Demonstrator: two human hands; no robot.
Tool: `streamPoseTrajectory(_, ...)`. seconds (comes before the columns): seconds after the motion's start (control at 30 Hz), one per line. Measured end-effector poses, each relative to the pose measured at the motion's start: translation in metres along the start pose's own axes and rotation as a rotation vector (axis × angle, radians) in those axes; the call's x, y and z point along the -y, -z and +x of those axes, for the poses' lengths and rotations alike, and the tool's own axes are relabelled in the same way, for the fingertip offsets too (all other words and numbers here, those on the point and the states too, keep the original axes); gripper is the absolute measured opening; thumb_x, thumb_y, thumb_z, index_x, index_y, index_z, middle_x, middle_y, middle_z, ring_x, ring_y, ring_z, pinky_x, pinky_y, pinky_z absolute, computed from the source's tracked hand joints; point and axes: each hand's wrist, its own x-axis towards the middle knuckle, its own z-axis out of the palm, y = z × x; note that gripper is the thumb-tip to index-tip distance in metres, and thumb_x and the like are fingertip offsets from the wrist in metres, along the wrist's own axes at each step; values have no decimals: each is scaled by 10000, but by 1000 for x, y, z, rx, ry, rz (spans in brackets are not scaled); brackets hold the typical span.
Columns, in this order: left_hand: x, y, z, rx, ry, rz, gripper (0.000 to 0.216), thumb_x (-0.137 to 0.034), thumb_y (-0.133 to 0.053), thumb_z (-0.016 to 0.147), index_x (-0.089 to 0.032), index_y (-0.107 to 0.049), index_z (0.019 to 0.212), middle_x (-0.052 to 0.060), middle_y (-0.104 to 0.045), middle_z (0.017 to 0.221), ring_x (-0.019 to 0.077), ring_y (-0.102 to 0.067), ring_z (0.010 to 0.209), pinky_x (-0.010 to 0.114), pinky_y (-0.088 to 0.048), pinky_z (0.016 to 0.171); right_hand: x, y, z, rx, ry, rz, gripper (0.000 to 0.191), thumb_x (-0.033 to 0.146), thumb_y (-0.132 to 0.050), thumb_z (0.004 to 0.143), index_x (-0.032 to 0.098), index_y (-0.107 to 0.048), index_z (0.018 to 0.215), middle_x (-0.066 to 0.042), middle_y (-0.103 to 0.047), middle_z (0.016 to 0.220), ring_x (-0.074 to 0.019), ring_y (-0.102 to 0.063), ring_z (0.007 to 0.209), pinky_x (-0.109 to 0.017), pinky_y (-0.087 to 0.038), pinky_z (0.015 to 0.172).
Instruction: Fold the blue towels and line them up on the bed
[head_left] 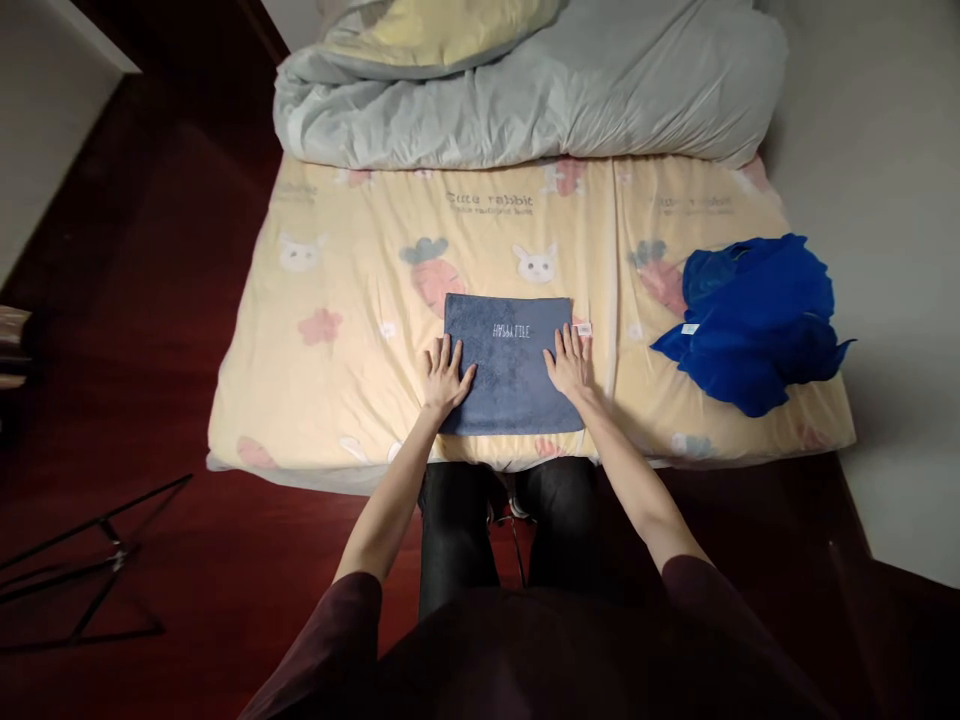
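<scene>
A grey-blue towel [510,385] lies flat on the bed near its front edge, white lettering upside down toward its far side. My left hand [444,377] rests on the towel's left edge, fingers spread and pointing away from me. Over the right edge lies my right hand [570,363], also with its fingers stretched out flat. A small white tag [583,330] sticks out from the towel beside my right fingers. Neither hand grips anything.
A crumpled bright blue cloth [757,325] lies at the bed's right. The yellow rabbit-print sheet [322,380] covers the mattress, and a bunched pale quilt [525,110] lies across the far end. A black tripod [112,560] stands on the floor at left; a wall borders the right.
</scene>
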Motion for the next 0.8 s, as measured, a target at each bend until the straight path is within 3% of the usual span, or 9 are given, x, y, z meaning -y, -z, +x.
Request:
streamPoseTrajectory(0.17, -4, -4, -76, 68, -42, -7, 754, -525, -407, 1060, -177, -322, 1724, 95, -177, 1810, 298, -82, 1699, 521, 13, 1385, 18, -5, -73, 86, 177, 21, 717, 465, -351, 1112, 89, -301, 1719, -138, -220, 1794, -273, -172, 1692, -520, -66, 1399)
streamPoseTrajectory(0.27, 2, -2, -122, 49, 2, 7, 759, -528, -393, 1060, -186, -306, 1731, 88, -163, 1814, 290, -84, 1697, 503, 2, 1389, 8, -2, -108, 50, 102, 19, 722, 465, -348, 1109, 81, -294, 1719, -156, -238, 1787, -273, -208, 1684, -518, -100, 1394)
streamPoseTrajectory(0.4, 11, 6, -156, 40, 52, 18, 762, -508, -415, 1045, -196, -302, 1731, 115, -216, 1801, 288, -117, 1693, 515, -42, 1388, -10, 6, -132, 6, -2, 50, 701, 446, -393, 1087, 85, -362, 1687, -176, -273, 1774, -294, -230, 1677, -552, -129, 1381)
streamPoseTrajectory(0.5, 11, 9, -172, 29, 106, -31, 739, -468, -436, 1037, -183, -338, 1712, 154, -273, 1782, 307, -144, 1689, 546, -84, 1379, -17, 8, -157, -32, -79, 141, 694, 413, -493, 1032, 80, -435, 1639, -204, -340, 1746, -323, -272, 1662, -564, -193, 1369)
streamPoseTrajectory(0.6, 8, 13, -177, 14, 175, -179, 673, -419, -482, 1018, -176, -444, 1644, 186, -439, 1699, 326, -289, 1652, 540, -233, 1348, -20, 6, -185, -119, -185, 307, 615, 366, -551, 989, 129, -542, 1556, -205, -536, 1626, -325, -440, 1579, -537, -358, 1313)
streamPoseTrajectory(0.7, 7, 23, -171, -50, 294, -387, 573, -371, -517, 1004, -189, -528, 1547, 191, -608, 1552, 314, -543, 1495, 498, -412, 1254, -22, 6, -198, -170, -275, 509, 507, 313, -573, 957, 168, -621, 1440, -187, -721, 1390, -311, -682, 1310, -504, -525, 1176)
streamPoseTrajectory(0.8, 6, 35, -157, -102, 423, -528, 521, -354, -613, 949, -192, -586, 1444, 183, -710, 1413, 294, -679, 1320, 461, -514, 1145, -23, 9, -194, -161, -309, 671, 452, 269, -622, 901, 146, -653, 1335, -185, -775, 1221, -277, -762, 1058, -451, -605, 1039)
